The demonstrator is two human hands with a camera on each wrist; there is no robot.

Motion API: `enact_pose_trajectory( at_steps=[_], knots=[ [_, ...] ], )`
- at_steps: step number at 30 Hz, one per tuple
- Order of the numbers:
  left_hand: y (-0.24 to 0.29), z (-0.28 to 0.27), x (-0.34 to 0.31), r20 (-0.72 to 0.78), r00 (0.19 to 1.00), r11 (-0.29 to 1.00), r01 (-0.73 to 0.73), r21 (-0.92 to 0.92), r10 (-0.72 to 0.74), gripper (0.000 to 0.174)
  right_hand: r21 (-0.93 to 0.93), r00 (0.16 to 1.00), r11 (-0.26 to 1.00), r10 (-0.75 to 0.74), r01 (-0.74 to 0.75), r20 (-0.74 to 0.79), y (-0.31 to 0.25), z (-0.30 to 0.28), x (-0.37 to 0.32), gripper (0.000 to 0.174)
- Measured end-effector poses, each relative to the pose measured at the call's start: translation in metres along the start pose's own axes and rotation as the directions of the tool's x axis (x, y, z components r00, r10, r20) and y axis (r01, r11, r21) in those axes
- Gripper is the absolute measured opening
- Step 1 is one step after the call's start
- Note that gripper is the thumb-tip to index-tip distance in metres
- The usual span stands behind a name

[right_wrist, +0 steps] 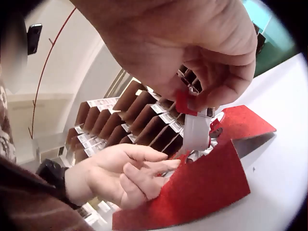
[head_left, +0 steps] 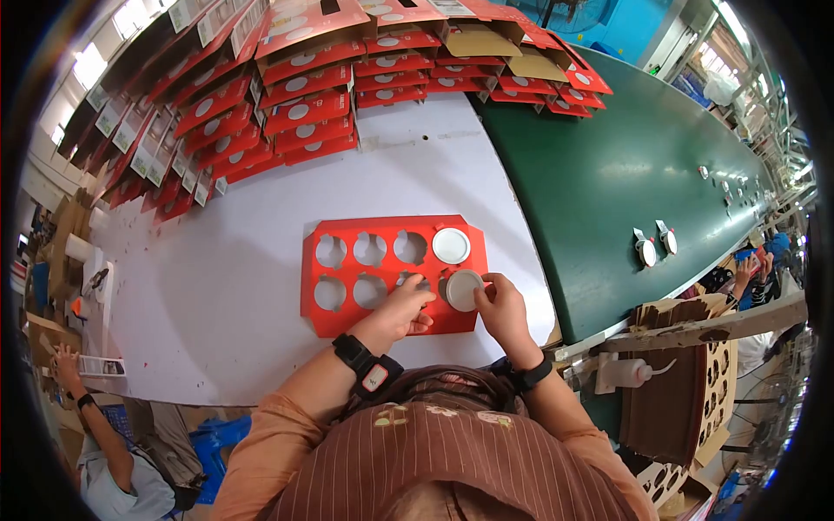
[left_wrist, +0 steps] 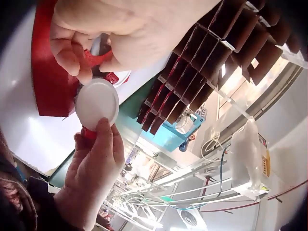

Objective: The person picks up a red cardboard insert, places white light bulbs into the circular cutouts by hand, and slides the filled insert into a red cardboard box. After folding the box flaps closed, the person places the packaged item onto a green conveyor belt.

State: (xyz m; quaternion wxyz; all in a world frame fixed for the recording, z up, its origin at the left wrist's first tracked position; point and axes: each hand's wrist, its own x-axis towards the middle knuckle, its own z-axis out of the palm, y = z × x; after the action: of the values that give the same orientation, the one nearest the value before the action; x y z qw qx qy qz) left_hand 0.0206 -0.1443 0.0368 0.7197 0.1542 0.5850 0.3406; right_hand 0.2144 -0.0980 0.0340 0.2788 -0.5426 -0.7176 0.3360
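Across the white table (head_left: 200, 295), at its near side, a red card (head_left: 345, 325) sits beneath both hands, the left hand (head_left: 398, 314) loosely bent, fingers apart, seemingly to steady it. The right hand (head_left: 506, 319) pinches a white disc (head_left: 465, 290) by its edge at the near right hole, probably to angle it in beside the far right disc (head_left: 451, 246).

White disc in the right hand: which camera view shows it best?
The left wrist view, because the disc shows its face large and nearly whole. The head view shows that face smaller; the right wrist view, mostly its side.
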Motion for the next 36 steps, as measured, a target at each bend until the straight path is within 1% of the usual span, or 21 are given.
enact_pose_trajectory(
  at_steps=[2,4,5,7,8,10,11,13,17,20,23,25,26,28,29,30,31,32,33,34,36],
  knots=[
    [0.000,0.002,-0.002,-0.012,1.000,1.000,0.003,-0.012,-0.003,0.071,-0.062,1.000,0.998,-0.017,0.016,-0.016,-0.003,0.004,0.002,0.027],
    [0.001,0.004,-0.005,0.002,1.000,1.000,0.022,0.012,-0.022,0.072,0.048,0.989,0.989,0.134,-0.137,0.057,-0.007,0.006,0.003,0.027],
    [0.000,0.004,-0.004,0.000,1.000,1.000,0.026,0.008,-0.026,0.072,0.047,0.989,0.989,0.136,-0.139,0.062,-0.006,0.008,0.003,0.027],
    [-0.002,0.002,-0.001,0.027,0.999,1.000,0.025,0.018,-0.026,0.070,0.249,0.956,0.926,0.254,-0.284,0.147,-0.005,0.011,0.003,0.027],
    [-0.003,0.002,0.000,0.025,0.999,0.999,0.029,0.015,-0.029,0.070,0.248,0.955,0.925,0.256,-0.287,0.151,-0.005,0.011,0.003,0.027],
    [-0.006,0.003,0.003,0.043,0.999,0.999,0.021,0.031,-0.022,0.070,0.115,0.972,0.974,0.175,-0.194,0.154,-0.008,0.008,0.004,0.020],
    [-0.006,0.003,0.004,0.043,0.999,0.999,0.022,0.030,-0.023,0.070,0.114,0.972,0.974,0.176,-0.194,0.155,0.002,0.011,0.006,0.020],
    [-0.006,0.004,0.007,0.022,1.000,0.992,0.014,0.124,-0.017,0.070,-0.115,0.995,0.992,-0.036,0.046,0.092,0.018,0.016,0.010,0.018],
    [-0.009,0.013,0.010,-0.021,1.000,0.987,-0.014,0.161,0.017,0.068,-0.175,0.991,0.983,-0.035,0.057,0.127,0.018,0.012,0.013,0.016],
    [-0.014,0.015,0.019,-0.055,0.997,0.983,-0.034,0.182,0.045,0.065,-0.063,0.990,0.998,0.041,-0.032,0.139,0.020,0.013,0.014,0.018],
    [-0.014,0.014,0.019,-0.032,0.998,0.976,-0.047,0.213,0.055,0.064,0.038,0.980,0.998,0.036,-0.044,0.195,0.018,0.006,0.017,0.028],
    [-0.016,0.015,0.014,-0.058,0.993,0.960,-0.085,0.268,0.104,0.064,-0.097,0.973,0.990,0.119,-0.102,0.196,0.009,-0.001,0.018,0.046],
    [-0.017,0.015,0.013,-0.059,0.993,0.959,-0.085,0.271,0.105,0.064,-0.094,0.974,0.990,0.119,-0.102,0.194,0.012,-0.001,0.016,0.046],
    [-0.018,0.015,0.011,-0.084,0.987,0.941,-0.104,0.323,0.138,0.064,-0.240,0.998,0.971,0.029,-0.016,0.050,0.022,-0.001,0.014,0.065],
    [-0.019,0.015,0.009,-0.086,0.987,0.940,-0.103,0.325,0.138,0.064,-0.143,0.983,0.980,0.151,-0.136,0.100,0.026,-0.002,0.014,0.084],
    [-0.019,0.015,0.008,-0.089,0.985,0.939,-0.112,0.324,0.149,0.065,-0.141,0.983,0.981,0.152,-0.137,0.101,0.030,-0.006,0.014,0.084],
    [-0.020,0.016,0.007,-0.092,0.983,0.939,-0.121,0.322,0.158,0.066,0.093,0.937,0.947,0.285,-0.308,0.202,0.033,-0.011,0.016,0.090],
    [-0.021,0.016,0.005,-0.091,0.984,0.939,-0.114,0.324,0.151,0.066,0.300,0.864,0.825,0.382,-0.479,0.328,0.036,-0.014,0.014,0.097],
    [-0.020,0.016,0.005,-0.085,0.982,0.935,-0.129,0.329,0.166,0.065,0.350,0.819,0.765,0.382,-0.540,0.428,0.030,-0.022,0.012,0.103],
    [-0.019,0.016,0.005,-0.078,0.980,0.931,-0.147,0.334,0.183,0.064,0.352,0.819,0.763,0.385,-0.542,0.426,0.031,-0.022,0.009,0.103],
    [-0.020,0.017,0.004,-0.077,0.981,0.929,-0.140,0.343,0.177,0.067,0.272,0.865,0.836,0.390,-0.476,0.317,0.030,-0.018,0.003,0.104]
  ],
)
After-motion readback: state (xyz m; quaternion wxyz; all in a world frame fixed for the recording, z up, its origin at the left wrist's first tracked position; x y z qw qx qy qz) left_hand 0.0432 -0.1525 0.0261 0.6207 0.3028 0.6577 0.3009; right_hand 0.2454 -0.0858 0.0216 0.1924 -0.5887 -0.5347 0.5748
